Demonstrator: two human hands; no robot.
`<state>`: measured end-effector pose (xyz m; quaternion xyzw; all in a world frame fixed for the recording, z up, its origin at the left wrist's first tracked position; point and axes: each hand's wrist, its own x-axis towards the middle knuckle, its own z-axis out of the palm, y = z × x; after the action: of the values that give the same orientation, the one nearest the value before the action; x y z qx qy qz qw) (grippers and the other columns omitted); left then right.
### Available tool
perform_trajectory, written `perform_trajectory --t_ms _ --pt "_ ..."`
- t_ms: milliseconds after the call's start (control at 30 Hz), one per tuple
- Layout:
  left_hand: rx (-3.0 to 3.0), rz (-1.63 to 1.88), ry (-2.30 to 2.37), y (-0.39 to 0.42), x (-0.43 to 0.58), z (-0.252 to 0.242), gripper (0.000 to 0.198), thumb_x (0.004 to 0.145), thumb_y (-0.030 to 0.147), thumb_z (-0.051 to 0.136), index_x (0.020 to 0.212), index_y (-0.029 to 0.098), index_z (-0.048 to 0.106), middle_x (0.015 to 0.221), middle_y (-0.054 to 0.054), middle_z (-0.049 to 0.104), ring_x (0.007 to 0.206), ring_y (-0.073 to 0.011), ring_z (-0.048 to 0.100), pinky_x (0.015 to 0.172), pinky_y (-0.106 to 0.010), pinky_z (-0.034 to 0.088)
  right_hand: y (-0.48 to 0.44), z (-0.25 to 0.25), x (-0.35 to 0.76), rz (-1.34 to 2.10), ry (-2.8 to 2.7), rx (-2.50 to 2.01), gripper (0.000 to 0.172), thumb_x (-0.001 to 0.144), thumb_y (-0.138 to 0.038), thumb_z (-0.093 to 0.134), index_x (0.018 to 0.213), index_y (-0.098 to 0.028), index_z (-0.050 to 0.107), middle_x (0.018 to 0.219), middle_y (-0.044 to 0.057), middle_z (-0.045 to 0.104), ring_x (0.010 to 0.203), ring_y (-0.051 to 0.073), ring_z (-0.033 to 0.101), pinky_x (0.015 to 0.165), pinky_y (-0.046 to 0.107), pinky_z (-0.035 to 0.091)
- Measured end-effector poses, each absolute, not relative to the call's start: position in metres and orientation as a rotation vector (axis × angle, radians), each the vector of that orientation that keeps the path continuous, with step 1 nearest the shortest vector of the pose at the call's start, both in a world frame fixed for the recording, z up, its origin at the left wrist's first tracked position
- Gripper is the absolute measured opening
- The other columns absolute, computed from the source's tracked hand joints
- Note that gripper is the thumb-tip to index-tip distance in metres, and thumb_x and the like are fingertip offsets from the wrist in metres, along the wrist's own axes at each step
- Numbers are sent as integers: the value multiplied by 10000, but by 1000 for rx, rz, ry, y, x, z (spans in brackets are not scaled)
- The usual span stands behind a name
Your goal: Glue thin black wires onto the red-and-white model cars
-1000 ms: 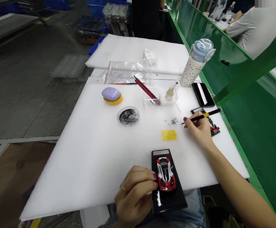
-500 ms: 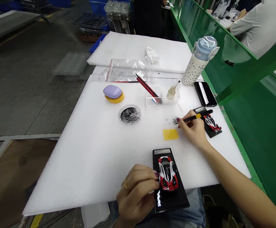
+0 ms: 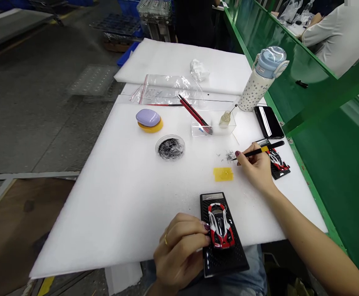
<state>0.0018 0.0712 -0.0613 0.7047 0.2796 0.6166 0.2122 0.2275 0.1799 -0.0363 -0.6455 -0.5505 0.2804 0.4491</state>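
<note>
Car (image 3: pixel 221 226), glossy red, white and black, on black base (image 3: pixel 225 263) overhanging white sheet's (image 3: pixel 120 205) near edge. Left hand (image 3: pixel 181 250) clamped on base's left side; right hand (image 3: pixel 258 168) pinches black tool (image 3: pixel 274 145), tip at loose fibres (image 3: pixel 229 156).

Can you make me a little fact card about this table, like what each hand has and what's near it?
Left hand: holds a black base with a red-and-white car on top
Right hand: holds a thin black tool, tip by loose black bits
Near the bits: yellow patch
Beside right hand: second car, partly hidden
Round dish: more black bits inside
Far right: phone, spotted bottle
</note>
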Motion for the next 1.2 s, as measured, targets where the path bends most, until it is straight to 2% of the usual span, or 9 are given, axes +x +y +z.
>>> perform_trajectory --t_ms 300,467,600,700,1200 --pt "1966 1713 795 72 1 -61 115 1002 148 580 945 108 670 909 -71 649 833 -157 640 655 -306 576 182 -39 227 702 -1376 -1623 300 826 -426 713 686 -236 528 608 -12 589 534 127 511 530 287 382" --pt "1958 1699 796 71 1 -62 114 1003 146 580 951 109 675 917 -72 648 840 -157 640 664 -311 571 177 -33 231 886 -1242 -1470 391 765 -531 792 700 -234 547 590 -4 628 506 123 510 493 275 376" --pt "1935 1712 813 70 2 -60 92 990 141 597 946 124 675 901 -65 658 819 -157 644 651 -307 564 161 -28 236 936 -1226 -1388 450 694 -561 863 631 -229 566 624 18 667 579 155 589 532 294 445" --pt "1944 1723 812 71 3 -58 113 997 148 586 926 122 670 882 -62 658 812 -157 649 651 -300 563 149 -29 236 910 -1276 -1404 442 676 -576 874 621 -232 602 653 30 687 615 173 615 553 316 480" --pt "1962 1695 812 70 3 -58 81 991 150 613 940 114 664 923 -60 648 845 -147 635 694 -301 574 144 -37 232 875 -1369 -1457 353 728 -483 842 622 -227 623 647 29 681 581 149 543 518 300 411"
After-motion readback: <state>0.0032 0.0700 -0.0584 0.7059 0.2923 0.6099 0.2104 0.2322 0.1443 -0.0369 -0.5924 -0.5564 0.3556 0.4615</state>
